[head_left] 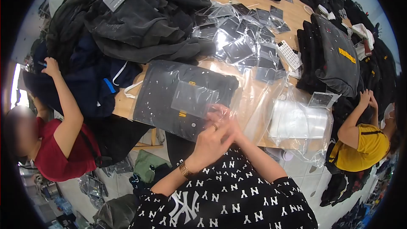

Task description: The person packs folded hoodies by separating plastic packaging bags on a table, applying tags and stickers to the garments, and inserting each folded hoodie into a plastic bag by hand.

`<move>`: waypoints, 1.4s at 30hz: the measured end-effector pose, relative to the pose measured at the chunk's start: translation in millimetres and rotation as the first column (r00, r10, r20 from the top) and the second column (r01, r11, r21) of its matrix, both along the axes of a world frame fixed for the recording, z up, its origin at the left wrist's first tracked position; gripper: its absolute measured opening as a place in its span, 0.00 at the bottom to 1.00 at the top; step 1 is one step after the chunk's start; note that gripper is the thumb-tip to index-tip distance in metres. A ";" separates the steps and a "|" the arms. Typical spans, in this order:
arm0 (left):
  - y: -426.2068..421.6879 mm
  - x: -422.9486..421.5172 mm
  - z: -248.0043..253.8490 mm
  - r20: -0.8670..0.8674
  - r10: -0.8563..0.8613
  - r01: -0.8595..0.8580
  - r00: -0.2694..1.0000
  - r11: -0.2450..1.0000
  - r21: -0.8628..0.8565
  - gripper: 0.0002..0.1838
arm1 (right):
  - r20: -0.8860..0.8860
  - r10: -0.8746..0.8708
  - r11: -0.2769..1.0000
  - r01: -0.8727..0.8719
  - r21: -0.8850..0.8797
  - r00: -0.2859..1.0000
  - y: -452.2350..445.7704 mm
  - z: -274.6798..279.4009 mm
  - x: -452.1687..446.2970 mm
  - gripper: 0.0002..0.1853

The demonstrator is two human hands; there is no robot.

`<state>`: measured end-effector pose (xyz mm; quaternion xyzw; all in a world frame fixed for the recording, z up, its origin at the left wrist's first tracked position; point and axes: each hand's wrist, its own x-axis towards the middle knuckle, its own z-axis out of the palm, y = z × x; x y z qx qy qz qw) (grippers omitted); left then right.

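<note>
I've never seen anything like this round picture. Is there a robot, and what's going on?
No robot here: one camera, worn on a person's head, looks forward and down at their bare hands. The left hand, with a watch on its wrist, overlaps the right hand at a folded dark garment in clear plastic. Whether the fingers pinch anything, I can't tell. A dark tag shows on the garment. Around it on the wooden table lie more tags, heaped dark clothes and clear plastic bags. Two other people, in red and yellow, flank the table.
</note>
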<state>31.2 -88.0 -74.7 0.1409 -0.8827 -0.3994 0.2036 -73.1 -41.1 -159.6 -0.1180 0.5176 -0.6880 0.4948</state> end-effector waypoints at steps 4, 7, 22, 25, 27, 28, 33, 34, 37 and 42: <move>4.0 26.4 1.3 0.146 -0.113 0.088 0.983 0.982 0.164 0.12 | -0.515 0.207 0.944 -0.031 0.328 0.832 -11.3 18.4 -14.4 0.28; -8.7 52.5 -0.6 0.536 -0.223 -0.072 0.814 0.877 0.474 0.13 | -0.336 0.233 0.937 -0.118 0.328 0.913 -7.8 45.9 -22.5 0.30; -13.7 50.3 -68.2 0.442 -0.432 -0.517 0.786 -0.067 0.853 0.13 | -0.243 0.307 0.891 -0.188 0.413 0.920 117.7 7.5 29.1 0.14; -11.2 50.2 -67.9 0.471 -0.423 -0.484 0.775 0.082 0.871 0.11 | -0.209 0.299 0.901 -0.204 0.382 0.931 116.2 1.6 34.3 0.13; -5.3 51.7 -68.4 0.479 -0.399 -0.411 0.782 0.248 0.878 0.09 | -0.225 0.247 0.922 -0.157 0.353 0.943 112.9 2.4 36.4 0.13; -4.4 52.1 -69.3 0.467 -0.384 -0.388 0.797 0.268 0.882 0.09 | -0.213 0.236 0.920 -0.148 0.362 0.948 110.1 2.4 35.7 0.13; -5.1 51.6 -63.8 0.488 -0.353 -0.418 0.798 0.259 0.871 0.09 | -0.020 0.271 0.876 -0.238 0.420 0.962 85.1 14.0 21.4 0.11; -3.9 50.8 -58.8 0.483 -0.337 -0.429 0.808 0.226 0.875 0.12 | -0.010 0.303 0.867 -0.271 0.419 0.953 83.2 14.5 16.0 0.11; -3.1 51.3 -58.4 0.474 -0.333 -0.426 0.815 0.209 0.880 0.15 | 0.019 0.371 0.840 -0.344 0.420 0.928 90.4 15.0 5.9 0.10; 0.8 47.1 -55.8 0.492 -0.309 -0.422 0.814 0.268 0.866 0.12 | 0.135 0.285 0.887 -0.315 0.338 0.949 97.1 6.0 14.1 0.11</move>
